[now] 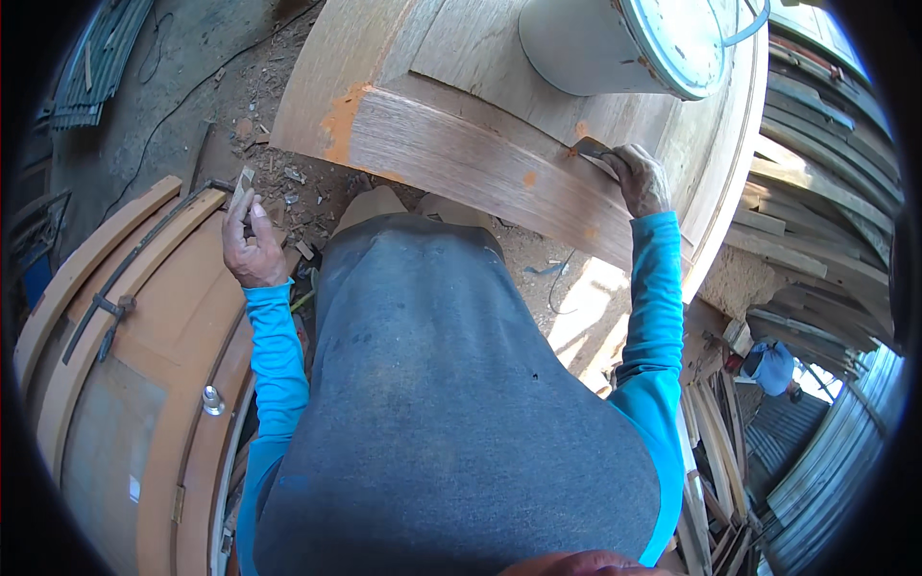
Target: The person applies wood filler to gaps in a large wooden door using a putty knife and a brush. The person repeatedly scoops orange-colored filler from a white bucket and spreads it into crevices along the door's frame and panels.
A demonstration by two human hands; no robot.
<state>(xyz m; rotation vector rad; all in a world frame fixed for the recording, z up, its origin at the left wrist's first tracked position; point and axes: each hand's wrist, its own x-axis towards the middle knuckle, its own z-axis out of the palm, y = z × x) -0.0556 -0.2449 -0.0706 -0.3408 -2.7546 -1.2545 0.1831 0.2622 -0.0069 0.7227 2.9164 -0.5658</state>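
Right hand (642, 180) fingers clenched on a putty knife (594, 152), pressing orange filler on the wooden door (480, 163) near its right edge. Left hand (250, 245) gripping a second scraper (242, 184), off the door. Best drawn flat, along the grain.

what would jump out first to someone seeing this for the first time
The pale wooden door panel across the upper middle, smeared with orange filler at its left end. The right hand presses a small scraper on its surface, while the left hand holds a second flat blade up at the left. A white bucket sits at the top.
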